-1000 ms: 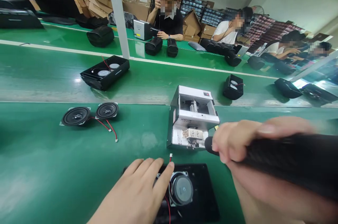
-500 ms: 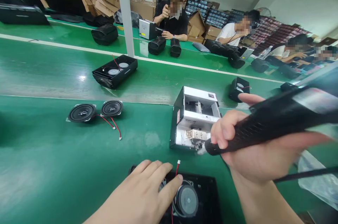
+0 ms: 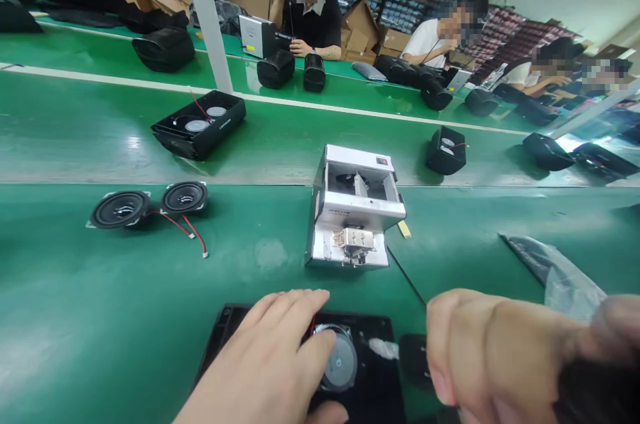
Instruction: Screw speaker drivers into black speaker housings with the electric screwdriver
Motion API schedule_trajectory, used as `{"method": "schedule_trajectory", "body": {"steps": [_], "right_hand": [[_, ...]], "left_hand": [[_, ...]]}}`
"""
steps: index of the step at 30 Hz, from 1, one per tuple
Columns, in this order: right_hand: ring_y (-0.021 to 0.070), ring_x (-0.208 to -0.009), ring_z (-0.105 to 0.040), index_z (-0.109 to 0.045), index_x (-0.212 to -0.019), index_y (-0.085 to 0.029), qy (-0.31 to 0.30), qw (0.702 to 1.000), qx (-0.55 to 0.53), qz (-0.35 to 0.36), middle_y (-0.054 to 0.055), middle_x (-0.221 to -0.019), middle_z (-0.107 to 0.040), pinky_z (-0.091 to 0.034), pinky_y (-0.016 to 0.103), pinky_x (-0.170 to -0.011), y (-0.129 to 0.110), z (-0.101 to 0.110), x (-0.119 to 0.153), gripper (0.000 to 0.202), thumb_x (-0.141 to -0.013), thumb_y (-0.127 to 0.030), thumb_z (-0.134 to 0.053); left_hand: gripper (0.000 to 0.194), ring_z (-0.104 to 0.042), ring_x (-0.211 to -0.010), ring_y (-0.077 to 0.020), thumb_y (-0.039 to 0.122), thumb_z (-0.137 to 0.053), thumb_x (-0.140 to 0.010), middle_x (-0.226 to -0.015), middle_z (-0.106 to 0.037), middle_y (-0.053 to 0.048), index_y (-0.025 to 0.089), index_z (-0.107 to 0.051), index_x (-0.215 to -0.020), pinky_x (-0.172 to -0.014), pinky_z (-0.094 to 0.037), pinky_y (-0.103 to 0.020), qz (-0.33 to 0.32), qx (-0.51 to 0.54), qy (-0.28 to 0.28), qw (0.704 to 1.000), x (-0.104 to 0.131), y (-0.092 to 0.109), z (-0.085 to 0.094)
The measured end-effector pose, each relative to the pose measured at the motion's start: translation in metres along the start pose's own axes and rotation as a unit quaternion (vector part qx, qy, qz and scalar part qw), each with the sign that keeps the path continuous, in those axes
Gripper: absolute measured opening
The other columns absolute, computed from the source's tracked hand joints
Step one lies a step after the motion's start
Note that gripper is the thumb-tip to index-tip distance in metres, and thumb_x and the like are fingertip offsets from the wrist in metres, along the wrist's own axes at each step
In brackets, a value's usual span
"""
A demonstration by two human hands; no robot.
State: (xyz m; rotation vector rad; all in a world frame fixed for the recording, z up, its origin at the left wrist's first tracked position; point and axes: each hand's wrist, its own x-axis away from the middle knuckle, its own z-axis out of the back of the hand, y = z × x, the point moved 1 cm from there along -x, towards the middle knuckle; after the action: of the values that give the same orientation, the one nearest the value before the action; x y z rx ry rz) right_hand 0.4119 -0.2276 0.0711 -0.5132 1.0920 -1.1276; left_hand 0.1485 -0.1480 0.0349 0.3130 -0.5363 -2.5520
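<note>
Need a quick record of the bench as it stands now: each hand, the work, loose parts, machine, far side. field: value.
left_hand: left hand spread over black box, thumb over mounted speaker
right_hand: right hand gripping black tool, pale tip over the box, blurred
loose_parts: two speakers, cones up, red leads with white plugs
machine: silver-and-black unit, beyond the box
right_side: clear plastic bag
far_side: open box with two round speakers; co-workers beyond
tip_contact: cannot tell
</note>
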Motion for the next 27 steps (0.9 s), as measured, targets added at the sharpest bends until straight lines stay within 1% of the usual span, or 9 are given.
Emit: {"method": "schedule_trajectory", "body": {"steps": [2,4,7,11,13,16,18,23,27], "right_hand": [[0.0265,-0.04,-0.057,-0.074,-0.1,-0.049,-0.007,0.991,-0.125,-0.038,-0.002,-0.046,-0.055,-0.052,0.043,-0.045,-0.008,-0.007,-0.004,0.044,-0.111,-0.049,-0.032],[0.0255,-0.047,-0.063,-0.069,-0.08,-0.036,-0.018,0.982,-0.178,-0.061,0.0,-0.05,-0.061,-0.057,0.043,-0.051,-0.016,-0.015,-0.012,0.049,-0.113,-0.047,-0.034],[0.025,-0.051,-0.064,-0.067,-0.071,-0.029,0.035,0.97,-0.222,-0.092,0.003,-0.05,-0.062,-0.058,0.042,-0.053,-0.018,-0.022,-0.017,0.061,-0.115,-0.048,-0.029],[0.0259,-0.055,-0.065,-0.076,-0.075,-0.027,0.063,0.941,-0.3,-0.143,0.007,-0.054,-0.065,-0.058,0.045,-0.058,-0.009,-0.026,-0.011,0.066,-0.113,-0.054,-0.029],[0.0258,-0.056,-0.065,-0.077,-0.08,-0.029,0.076,0.937,-0.31,-0.144,0.005,-0.056,-0.064,-0.059,0.045,-0.059,-0.005,-0.027,-0.009,0.054,-0.11,-0.058,-0.043],[0.0263,-0.058,-0.065,-0.076,-0.092,-0.033,0.116,0.936,-0.301,-0.137,0.002,-0.059,-0.062,-0.06,0.045,-0.059,-0.003,-0.027,-0.011,0.029,-0.097,-0.06,-0.071],[0.0267,-0.06,-0.066,-0.076,-0.098,-0.034,0.132,0.937,-0.293,-0.135,0.001,-0.061,-0.062,-0.061,0.045,-0.06,-0.004,-0.028,-0.013,0.028,-0.091,-0.06,-0.078],[0.0261,-0.061,-0.066,-0.076,-0.11,-0.035,0.141,0.938,-0.285,-0.137,0.0,-0.062,-0.062,-0.06,0.044,-0.061,-0.004,-0.031,-0.011,0.035,-0.087,-0.061,-0.082],[0.0227,-0.053,-0.062,-0.075,-0.124,-0.042,0.141,0.93,-0.321,-0.108,-0.001,-0.061,-0.065,-0.057,0.04,-0.057,-0.003,-0.04,-0.01,0.027,-0.101,-0.055,-0.066]], "left_hand": [[0.04,-0.073,-0.128,-0.0449,0.04,-0.095,-0.079,-0.147,-0.071,-0.023,0.019,-0.081,-0.11,-0.105,-0.064,-0.064,-0.006,-0.033,-0.009,0.999,-0.007,0.007,-0.009],[0.048,-0.071,-0.13,-0.0484,0.045,-0.1,-0.073,-0.15,-0.068,-0.027,0.017,-0.082,-0.107,-0.103,-0.065,-0.064,-0.003,-0.052,-0.019,0.998,-0.014,0.011,-0.015],[0.048,-0.068,-0.135,-0.0484,0.044,-0.101,-0.071,-0.156,-0.064,-0.026,0.019,-0.084,-0.109,-0.105,-0.063,-0.064,0.018,-0.06,-0.045,0.997,-0.021,0.012,-0.018],[0.043,-0.065,-0.139,-0.0473,0.042,-0.1,-0.072,-0.16,-0.062,-0.021,0.024,-0.085,-0.109,-0.11,-0.06,-0.064,0.057,-0.046,-0.081,0.994,-0.023,0.01,-0.018],[0.041,-0.065,-0.139,-0.0466,0.043,-0.098,-0.074,-0.16,-0.063,-0.019,0.025,-0.085,-0.108,-0.111,-0.059,-0.063,0.062,-0.038,-0.084,0.994,-0.022,0.009,-0.018],[0.037,-0.065,-0.14,-0.0436,0.042,-0.095,-0.077,-0.158,-0.065,-0.016,0.026,-0.085,-0.108,-0.114,-0.057,-0.06,0.057,-0.033,-0.078,0.995,-0.02,0.008,-0.019],[0.035,-0.065,-0.14,-0.0421,0.041,-0.094,-0.079,-0.157,-0.066,-0.015,0.026,-0.084,-0.109,-0.114,-0.057,-0.058,0.055,-0.035,-0.072,0.995,-0.018,0.007,-0.02],[0.028,-0.068,-0.135,-0.0419,0.04,-0.09,-0.082,-0.153,-0.069,-0.016,0.026,-0.084,-0.105,-0.111,-0.059,-0.059,0.052,-0.023,-0.071,0.996,-0.018,0.004,-0.022],[0.029,-0.068,-0.135,-0.0449,0.04,-0.09,-0.082,-0.152,-0.07,-0.018,0.025,-0.085,-0.106,-0.109,-0.059,-0.063,0.061,-0.015,-0.095,0.994,-0.023,0.004,-0.022]]}}
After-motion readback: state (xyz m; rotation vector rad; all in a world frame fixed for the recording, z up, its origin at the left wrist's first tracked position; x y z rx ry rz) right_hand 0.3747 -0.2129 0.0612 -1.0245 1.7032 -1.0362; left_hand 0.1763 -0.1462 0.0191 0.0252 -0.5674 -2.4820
